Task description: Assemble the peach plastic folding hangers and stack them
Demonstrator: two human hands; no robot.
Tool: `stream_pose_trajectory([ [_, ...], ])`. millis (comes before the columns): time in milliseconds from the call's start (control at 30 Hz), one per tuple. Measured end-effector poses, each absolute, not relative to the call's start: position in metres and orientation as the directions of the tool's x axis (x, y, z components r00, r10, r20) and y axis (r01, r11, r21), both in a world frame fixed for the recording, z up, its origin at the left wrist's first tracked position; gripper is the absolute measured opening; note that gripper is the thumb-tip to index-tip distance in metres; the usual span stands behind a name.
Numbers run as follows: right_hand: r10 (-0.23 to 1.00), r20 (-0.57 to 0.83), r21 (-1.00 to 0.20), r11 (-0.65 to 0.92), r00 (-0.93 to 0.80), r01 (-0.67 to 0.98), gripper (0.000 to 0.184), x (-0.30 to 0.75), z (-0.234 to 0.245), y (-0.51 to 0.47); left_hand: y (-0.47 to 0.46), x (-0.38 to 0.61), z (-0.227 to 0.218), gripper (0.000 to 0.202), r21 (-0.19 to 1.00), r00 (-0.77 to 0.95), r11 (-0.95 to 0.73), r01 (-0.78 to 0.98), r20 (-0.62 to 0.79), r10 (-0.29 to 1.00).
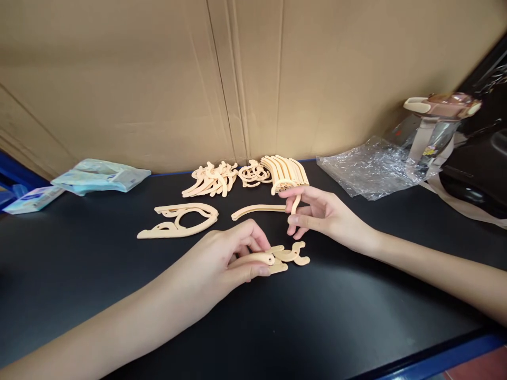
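Note:
My left hand is closed on a beige curved hanger arm, pinched between thumb and fingers, with a hole at its tip. Small beige curved pieces lie on the black table just beyond its fingertips; whether they are joined to the arm I cannot tell. Up and to the right, my right hand pinches a small beige curved link. Behind that hand lies a single long curved arm, partly covered by the fingers. A folded beige hanger rests to the left.
At the back sit a pile of short curved pieces, some hooks and a stack of long arms. Tissue packs are on the left. Clear plastic bags, a water bottle and a black bag stand right. Cardboard forms the backdrop.

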State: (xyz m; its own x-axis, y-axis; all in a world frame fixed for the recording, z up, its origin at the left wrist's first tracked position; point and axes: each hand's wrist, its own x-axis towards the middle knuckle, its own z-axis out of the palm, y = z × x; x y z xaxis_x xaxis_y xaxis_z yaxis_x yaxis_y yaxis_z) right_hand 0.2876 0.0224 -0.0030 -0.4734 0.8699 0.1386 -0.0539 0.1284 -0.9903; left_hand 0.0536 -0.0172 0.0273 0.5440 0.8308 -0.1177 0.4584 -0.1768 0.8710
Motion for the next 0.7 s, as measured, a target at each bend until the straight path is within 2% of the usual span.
stream_pose_trajectory([
  [100,0.853,0.142,-0.99,0.119,-0.502,-0.078,0.049,0.288,-0.003,0.023,-0.015,0.057,0.033,0.009,0.849,0.523,-0.25,0.466,-0.037,0.852],
  [267,0.847,0.199,-0.971,0.237,-0.493,0.016,0.017,0.286,0.001,0.02,-0.011,0.059,0.034,0.015,0.842,0.484,-0.302,0.447,0.056,0.873],
  [467,0.845,0.208,-0.956,0.282,-0.493,0.081,0.015,0.285,0.002,0.014,-0.013,0.056,0.028,0.018,0.84,0.465,-0.274,0.468,0.029,0.885],
  [600,0.833,0.238,-0.922,0.356,-0.5,0.154,0.019,0.285,0.0,0.013,-0.018,0.056,0.021,0.021,0.717,0.426,-0.404,0.568,0.164,0.89],
  [700,0.839,0.234,-0.931,0.339,-0.491,0.135,0.018,0.284,-0.001,0.014,-0.021,0.057,0.012,0.026,0.603,0.44,-0.476,0.64,0.22,0.871],
])
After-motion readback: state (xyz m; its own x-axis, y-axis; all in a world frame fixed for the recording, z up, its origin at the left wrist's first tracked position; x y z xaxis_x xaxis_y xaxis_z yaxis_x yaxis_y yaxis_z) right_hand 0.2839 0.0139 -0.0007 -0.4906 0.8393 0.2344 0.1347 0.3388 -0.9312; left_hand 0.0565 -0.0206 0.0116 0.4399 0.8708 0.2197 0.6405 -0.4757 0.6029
